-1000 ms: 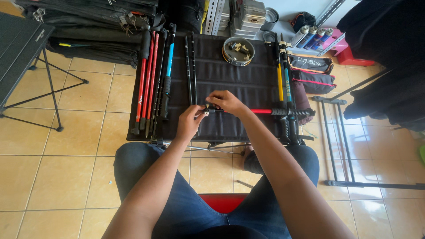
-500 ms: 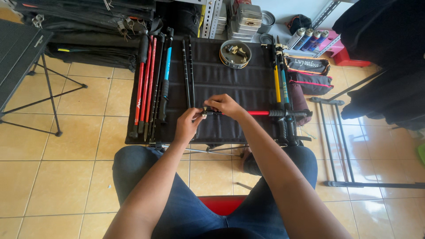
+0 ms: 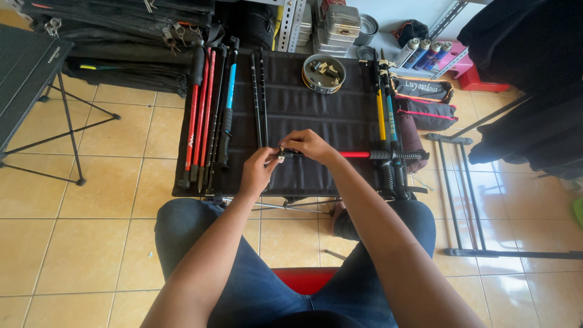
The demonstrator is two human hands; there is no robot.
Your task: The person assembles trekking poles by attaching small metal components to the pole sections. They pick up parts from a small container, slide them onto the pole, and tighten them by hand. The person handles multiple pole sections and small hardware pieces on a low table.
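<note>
A red trekking pole [image 3: 355, 155] lies crosswise on a black fabric table [image 3: 316, 115], its black grip pointing right. My right hand [image 3: 310, 144] is closed around the pole's left end. My left hand [image 3: 260, 170] pinches a small metal fitting at that same tip, fingertips touching the right hand. Both forearms reach out over my blue-jeaned knees. Two thin black pole sections [image 3: 259, 97] lie lengthwise just beyond my hands.
Red, black and blue poles [image 3: 206, 109] lie along the table's left edge; yellow and blue poles [image 3: 384, 109] along the right. A round tin of small parts [image 3: 323, 73] sits at the back. A folding table [image 3: 27, 79] stands left, a black metal rack [image 3: 486, 200] right.
Both hands stay at the pole's left end, fingers shifting slightly on the fitting. The view has tilted a little; nothing else moved.
</note>
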